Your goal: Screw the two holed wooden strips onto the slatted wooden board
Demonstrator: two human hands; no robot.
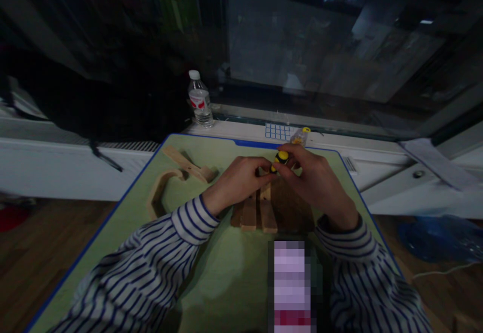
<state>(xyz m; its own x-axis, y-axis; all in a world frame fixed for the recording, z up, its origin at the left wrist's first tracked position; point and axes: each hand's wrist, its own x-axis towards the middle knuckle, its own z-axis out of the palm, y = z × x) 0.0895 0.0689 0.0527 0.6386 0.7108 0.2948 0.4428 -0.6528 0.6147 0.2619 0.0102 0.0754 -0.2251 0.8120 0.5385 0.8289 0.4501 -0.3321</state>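
A stubby yellow-and-black screwdriver (281, 157) stands upright, slightly tilted, above the wooden pieces. My right hand (315, 177) is closed round its handle with the fingertips. My left hand (243, 179) pinches low down by the screwdriver; whether it holds the shaft or a small screw is hidden. Below the hands, two pale wooden slats (268, 215) lie side by side, small dark holes in them. They rest on a brown board (292, 207). To the left of my left hand lie a curved wooden piece (154, 192) and a flat wooden piece with a block end (184, 163).
The green table (211, 267) has a blue edge. A blurred-out phone-like rectangle (290, 277) lies near me. On the sill stand a water bottle (199, 100), a blue grid sheet (278, 131) and a small clear bag (299, 136). A dark window rises behind.
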